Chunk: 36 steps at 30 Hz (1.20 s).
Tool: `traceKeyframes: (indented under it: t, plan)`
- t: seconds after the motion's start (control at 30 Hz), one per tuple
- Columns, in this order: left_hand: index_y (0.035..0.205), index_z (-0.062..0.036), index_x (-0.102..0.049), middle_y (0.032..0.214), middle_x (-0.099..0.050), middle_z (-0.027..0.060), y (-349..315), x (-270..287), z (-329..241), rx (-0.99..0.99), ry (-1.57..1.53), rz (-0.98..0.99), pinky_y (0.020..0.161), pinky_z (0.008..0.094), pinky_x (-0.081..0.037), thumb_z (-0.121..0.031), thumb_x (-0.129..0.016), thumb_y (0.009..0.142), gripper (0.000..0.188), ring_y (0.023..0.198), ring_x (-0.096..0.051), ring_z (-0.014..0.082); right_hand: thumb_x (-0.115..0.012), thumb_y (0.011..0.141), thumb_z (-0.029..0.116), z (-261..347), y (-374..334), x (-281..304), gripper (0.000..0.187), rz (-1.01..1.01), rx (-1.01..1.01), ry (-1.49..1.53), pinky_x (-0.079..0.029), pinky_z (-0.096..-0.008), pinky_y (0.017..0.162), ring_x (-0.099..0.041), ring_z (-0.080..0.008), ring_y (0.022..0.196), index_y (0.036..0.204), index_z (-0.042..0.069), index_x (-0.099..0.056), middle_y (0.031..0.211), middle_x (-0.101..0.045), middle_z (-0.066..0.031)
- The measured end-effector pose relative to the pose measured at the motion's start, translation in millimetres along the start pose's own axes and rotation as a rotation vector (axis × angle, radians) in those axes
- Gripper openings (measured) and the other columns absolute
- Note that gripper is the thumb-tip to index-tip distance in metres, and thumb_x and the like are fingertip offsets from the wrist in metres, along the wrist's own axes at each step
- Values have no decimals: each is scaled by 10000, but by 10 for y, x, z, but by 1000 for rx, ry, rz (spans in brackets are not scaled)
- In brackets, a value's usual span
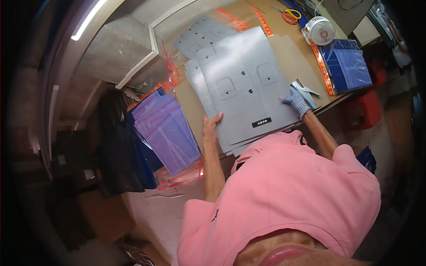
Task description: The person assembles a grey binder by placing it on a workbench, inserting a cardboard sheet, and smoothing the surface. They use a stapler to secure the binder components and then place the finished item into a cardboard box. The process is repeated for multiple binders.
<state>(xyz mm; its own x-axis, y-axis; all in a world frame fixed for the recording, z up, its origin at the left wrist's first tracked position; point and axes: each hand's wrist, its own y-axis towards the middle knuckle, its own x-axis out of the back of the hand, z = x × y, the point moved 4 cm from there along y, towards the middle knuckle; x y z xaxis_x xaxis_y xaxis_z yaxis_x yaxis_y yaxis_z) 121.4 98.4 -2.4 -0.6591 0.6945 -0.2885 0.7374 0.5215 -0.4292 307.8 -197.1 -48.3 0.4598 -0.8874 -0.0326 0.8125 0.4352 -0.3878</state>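
Observation:
Before me on the table lies a stack of grey printed sheets (237, 99), slightly fanned at the edges. The top one shows outlined pocket shapes, small dark spots and a black label. My bare left hand (212, 126) grips the stack's left edge, thumb on top. At the right edge, my right hand (296, 103), in a grey-blue glove with bare fingertips, closes on the sheets; some of its fingers are hard to make out. Just beyond it lies a pale, two-handled hand tool (306, 92). More grey sheets (202, 37) lie behind under clear plastic.
Purple printed pieces (166, 133) are piled on dark blue ones at left. A white fan (320, 31), yellow-and-red scissors (290, 16) and a clear-wrapped blue packet (350, 66) sit at far right. A red stool (366, 111) stands beyond the table's right edge.

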Motion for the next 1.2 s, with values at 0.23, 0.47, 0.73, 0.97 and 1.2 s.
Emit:
traceKeyframes:
  t: [0.23, 0.47, 0.73, 0.97, 1.2]
  plan:
    - [1281, -21, -421, 1175, -521, 90, -364, -136, -545, -487, 79, -33, 924, 351, -423, 23, -757, 583, 775, 1067, -518, 250, -728, 699, 110, 902, -389, 67, 465, 81, 269, 132, -468, -258, 767, -557, -102, 826, 1130, 55, -564, 950, -607, 15]
    - [1140, -1, -544, 1020, -586, 60, -538, 63, -501, -374, 156, 177, 790, 313, -473, -112, -776, 552, 642, 938, -566, 203, -725, 610, 44, 1012, -462, 119, 554, 146, 305, -54, -484, -284, 784, -573, -137, 882, 1129, 30, -535, 992, -607, -52]
    - [1033, -43, -629, 1009, -622, 63, -639, -179, -465, -659, 398, -20, 806, 305, -457, -154, -731, 654, 408, 902, -581, 196, -671, 625, 85, 868, -583, 77, 343, 66, 346, -265, -461, -306, 761, -575, -165, 834, 962, 29, -633, 910, -627, -48]
    - [1156, -33, -559, 1136, -569, 77, -363, 708, 166, -483, 510, -120, 875, 330, -446, -80, -701, 591, 584, 983, -536, 187, -741, 601, 137, 854, -470, 155, 221, 46, 491, -1120, -482, -356, 637, -597, -217, 712, 774, 28, -656, 749, -633, -70]
    - [982, -20, -660, 985, -643, 74, -664, -132, -522, -662, 366, -59, 889, 357, -435, -92, -784, 474, 527, 963, -582, 236, -709, 567, 85, 1286, -717, 43, 233, -16, 668, -442, -477, -277, 614, -595, -149, 688, 794, 36, -688, 751, -616, -52]
